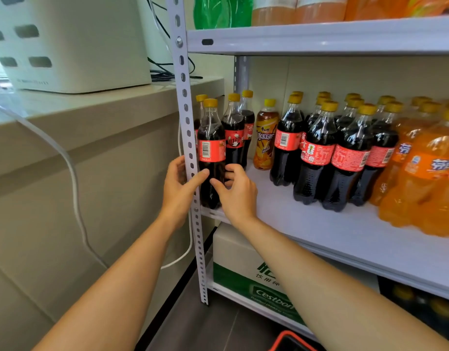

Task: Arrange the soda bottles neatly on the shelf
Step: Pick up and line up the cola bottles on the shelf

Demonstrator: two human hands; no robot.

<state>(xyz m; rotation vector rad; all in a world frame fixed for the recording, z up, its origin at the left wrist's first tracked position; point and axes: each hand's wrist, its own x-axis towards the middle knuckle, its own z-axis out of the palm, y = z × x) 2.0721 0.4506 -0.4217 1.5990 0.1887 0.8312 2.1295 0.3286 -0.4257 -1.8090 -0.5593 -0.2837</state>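
Red-labelled front cola bottle [210, 153], yellow cap, stands upright at the front-left corner of the middle shelf [319, 229], right against the perforated upright post [185, 115]. Barcode faces out.

Hands: both are on the lower body of this bottle. The left hand [179, 183] comes round the outside of the post, thumb across the bottle's front, fingers curled and partly hidden by the post. The right hand [237, 193] has its thumb on the front and fingers curled round the bottle's right side, next to the second cola bottle [234, 138].

Layout: three more colas stand close behind and beside the held one. An iced tea bottle [265, 138] stands alone near the back edge. A bare gap separates the corner cluster from the main cola group [317, 153] at mid-shelf. Orange soda bottles [420, 178] fill the right end.

Step in hand (judged): seating or squaring the corner bottle in its row.

Next move calls for:
- a small turn of the bottle if the label should face front
- keeping the base flat on the shelf so it does not tip into its neighbours
- freeing the left hand from behind the post without a knock

Risk: the bottle sits close to the front edge
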